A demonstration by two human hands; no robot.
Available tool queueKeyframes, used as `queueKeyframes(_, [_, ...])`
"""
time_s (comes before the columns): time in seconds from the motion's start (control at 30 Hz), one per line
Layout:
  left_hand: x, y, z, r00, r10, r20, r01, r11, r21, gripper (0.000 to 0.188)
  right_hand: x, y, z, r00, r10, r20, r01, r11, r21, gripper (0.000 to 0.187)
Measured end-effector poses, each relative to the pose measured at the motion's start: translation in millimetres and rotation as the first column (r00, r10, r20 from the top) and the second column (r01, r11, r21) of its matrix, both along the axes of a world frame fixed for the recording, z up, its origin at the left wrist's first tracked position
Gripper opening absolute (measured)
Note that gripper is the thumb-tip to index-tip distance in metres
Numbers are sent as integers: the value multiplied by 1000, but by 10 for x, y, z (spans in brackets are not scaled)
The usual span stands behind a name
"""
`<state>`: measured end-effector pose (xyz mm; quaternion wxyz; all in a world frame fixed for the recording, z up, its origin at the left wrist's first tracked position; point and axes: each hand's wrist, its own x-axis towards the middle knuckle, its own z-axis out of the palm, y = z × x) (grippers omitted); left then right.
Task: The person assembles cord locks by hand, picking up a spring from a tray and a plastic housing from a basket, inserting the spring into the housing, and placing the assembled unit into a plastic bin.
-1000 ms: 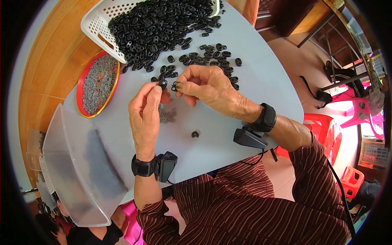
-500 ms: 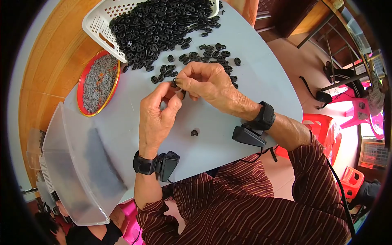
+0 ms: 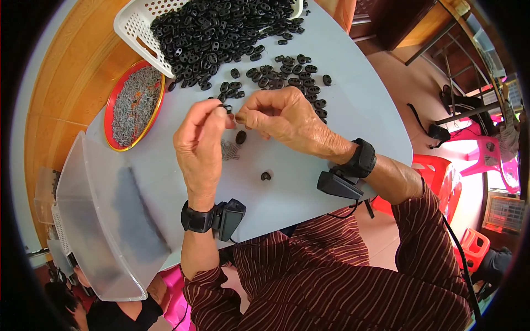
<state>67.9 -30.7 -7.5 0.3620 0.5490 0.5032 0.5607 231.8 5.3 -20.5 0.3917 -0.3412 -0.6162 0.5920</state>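
My left hand pinches a small black plastic piece between thumb and fingertips. Close beside it, my right hand has thumb and forefinger pressed together; whatever lies between them is too small to make out. Under the hands, a black oval piece rests on the table next to a little pile of grey screws, partly covered by my left hand. Nearer to me lies a lone small black piece. Several loose black two-holed pieces are scattered just beyond my fingers.
A white perforated basket spills a heap of black pieces onto the grey table. Left of it stands a red, gold-rimmed dish of grey screws. A clear plastic bin occupies the left edge. Another person sits at lower left.
My left hand has drawn slightly left and away from my right fingertips, taking the black piece with it. The screw pile and black oval piece beneath now show.
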Motion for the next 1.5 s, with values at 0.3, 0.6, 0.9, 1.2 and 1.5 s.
queueKeyframes(0.3, [-148, 74, -83, 983, 84, 163, -80, 996, -36, 15, -146, 17, -91, 939, 3, 344, -210, 798, 565, 7])
queueKeyframes(0.6, [-195, 82, -63, 986, 81, 144, -80, 997, -10, 17, -241, 40, 8, 797, -96, 596, -369, 705, 606, 6])
queueKeyframes(0.9, [-224, 38, 32, 978, 125, 167, -128, 992, 5, 16, -521, -31, 439, 438, -129, 889, -676, 605, 421, 3])
queueKeyframes(1.2, [-252, 60, 44, 979, 89, 185, -97, 995, 36, 15, -588, -80, 447, 314, -155, 937, -723, 601, 341, 8])
queueKeyframes(1.5, [-198, 44, -21, 990, 53, 130, -49, 998, -35, 17, -234, 65, 236, 889, -135, 438, -115, 860, 498, 9])
